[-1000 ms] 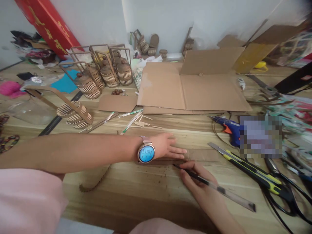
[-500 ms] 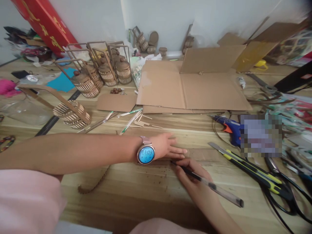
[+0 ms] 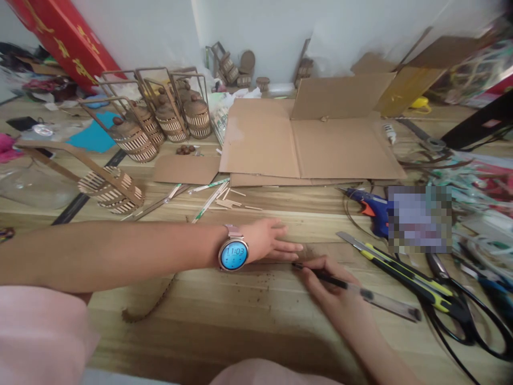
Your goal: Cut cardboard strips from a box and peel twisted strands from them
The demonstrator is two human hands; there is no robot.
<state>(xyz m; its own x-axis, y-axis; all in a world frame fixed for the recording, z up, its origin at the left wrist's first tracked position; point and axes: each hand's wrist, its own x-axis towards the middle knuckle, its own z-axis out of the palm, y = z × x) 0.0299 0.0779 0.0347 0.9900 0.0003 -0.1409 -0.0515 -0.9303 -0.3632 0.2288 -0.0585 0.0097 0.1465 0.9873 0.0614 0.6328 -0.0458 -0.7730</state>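
My left hand (image 3: pixel 266 240) lies flat with its fingers spread, pressing on a thin brown strip of cardboard (image 3: pixel 332 252) on the wooden table. A watch (image 3: pixel 233 253) is on that wrist. My right hand (image 3: pixel 334 283) grips a black pen with a clear barrel (image 3: pixel 368 294). The pen's tip is low by the strip's near edge, just right of my left fingertips. Small brown crumbs are scattered on the table below the left hand. Most of the strip's left part is hidden under my hand and forearm.
Behind lie flattened cardboard (image 3: pixel 260 139) and short wooden sticks (image 3: pixel 228 203). Small slatted baskets with tall handles (image 3: pixel 170 123) stand back left, an unlidded one (image 3: pixel 116 192) nearer. To the right are a yellow-black utility knife (image 3: pixel 401 270), scissors (image 3: pixel 460 315) and a blue glue gun (image 3: pixel 372 208).
My right hand has moved the pen a little right along the strip, and the pen leans flatter. The left hand stays pressed down. The whole view has shifted slightly.
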